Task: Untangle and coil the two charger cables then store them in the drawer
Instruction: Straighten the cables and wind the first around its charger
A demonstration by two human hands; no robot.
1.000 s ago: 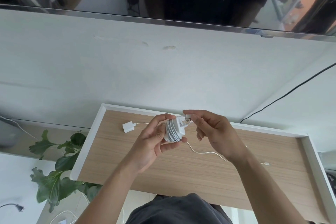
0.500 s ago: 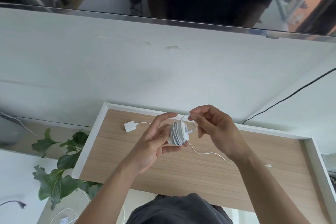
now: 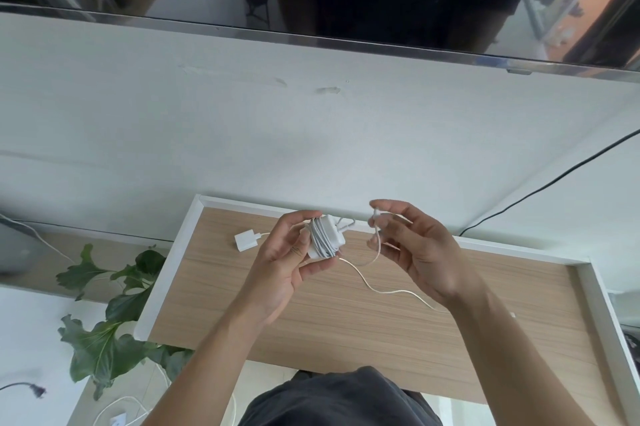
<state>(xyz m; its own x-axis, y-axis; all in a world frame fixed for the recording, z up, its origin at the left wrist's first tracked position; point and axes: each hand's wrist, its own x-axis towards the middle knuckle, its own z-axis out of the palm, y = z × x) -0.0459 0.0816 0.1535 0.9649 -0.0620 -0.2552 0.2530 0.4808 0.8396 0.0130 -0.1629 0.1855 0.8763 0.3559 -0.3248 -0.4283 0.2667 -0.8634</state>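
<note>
White cable is wound in tight turns around a charger brick, which the left hand holds at the centre of the frame, thumb and fingers closed on it from either side above the open drawer. To the right, the right hand pinches the cable's free end between thumb and forefinger, its other fingers loosely spread; a short slack loop hangs between the two hands, which stand a little apart. The step in hand looks like finishing this coil: the tail should be laid snug against the earlier turns and its plug tucked under a wrap, with light tension so the winding does not spring loose once the grip eases. A second charger lies on the drawer's wood-grain floor, left of centre just beside the left hand, and its thin cable trails right across the floor, passing under the hands toward the right side. That one appears uncoiled as yet, so the task seems about half done.
</note>
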